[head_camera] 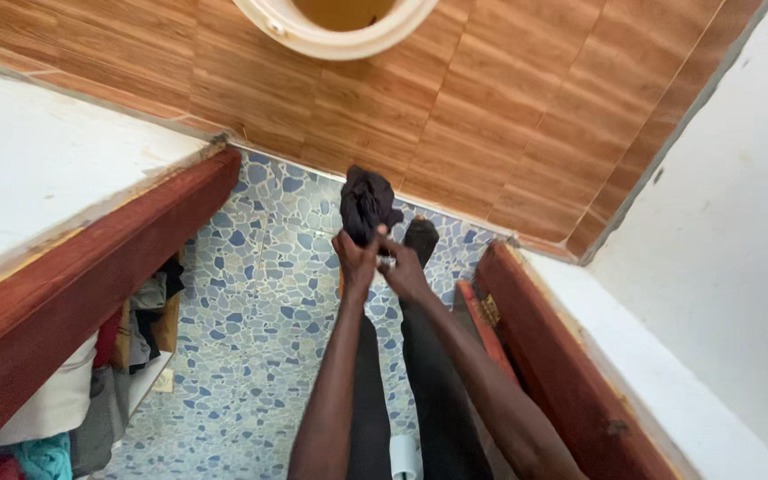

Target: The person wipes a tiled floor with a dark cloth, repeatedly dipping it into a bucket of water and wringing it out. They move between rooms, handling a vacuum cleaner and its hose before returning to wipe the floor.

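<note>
Two hands (pixel 382 262) gripping dark cloth (pixel 366 204), blue pebble-tile floor (pixel 260 293), wood-look wall (pixel 508 107)

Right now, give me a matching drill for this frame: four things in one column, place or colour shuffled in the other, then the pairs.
Things:
1. dark cloth
2. round basin
3. pebble-pattern floor
4. pile of clothes

Place or colour:
A. cream rim, top edge of the view
B. blue and white, between the two red-brown ledges
C. bunched up, held by both the left hand and the right hand
D. under the ledge at lower left

Pairs: 1-C, 2-A, 3-B, 4-D
</note>
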